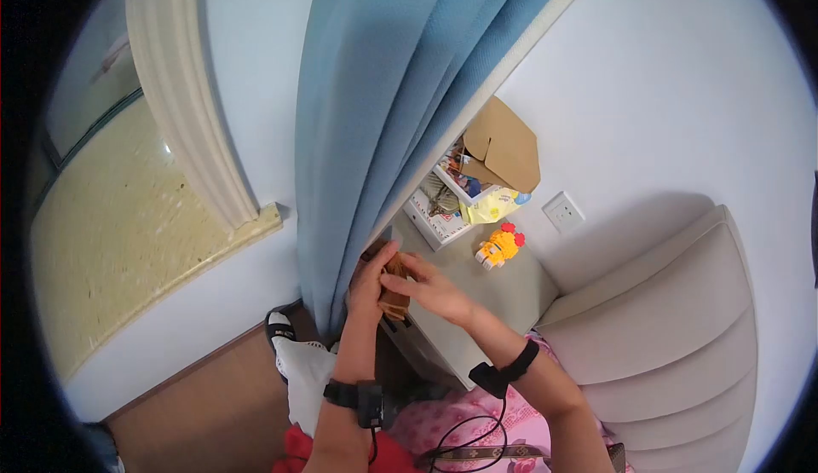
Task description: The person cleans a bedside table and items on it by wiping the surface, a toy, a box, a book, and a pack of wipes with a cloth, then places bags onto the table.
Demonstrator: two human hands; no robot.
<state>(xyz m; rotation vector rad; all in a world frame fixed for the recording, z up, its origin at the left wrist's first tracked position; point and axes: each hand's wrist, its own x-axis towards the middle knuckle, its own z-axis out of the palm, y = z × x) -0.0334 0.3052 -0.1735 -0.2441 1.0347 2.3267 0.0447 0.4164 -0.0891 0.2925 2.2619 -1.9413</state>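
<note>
Between my two hands is a brown object [394,301], partly covered by my fingers, beside the front edge of a light nightstand [452,311]. My left hand [368,279] wraps round its left side. My right hand [430,288] reaches across from the right, its fingers and thumb on the object. A yellow toy figure with red parts [500,245] stands on the nightstand. Behind it are a white box [439,222], a yellow packet [494,207] and an open cardboard box [503,145].
A blue curtain [375,89] hangs close to my left hand. Right of the nightstand is a padded headboard [656,328], with pink bedding [443,418] below. A wall socket [564,212] and a marble sill [128,234] also show. Black straps and a cable are on my forearms.
</note>
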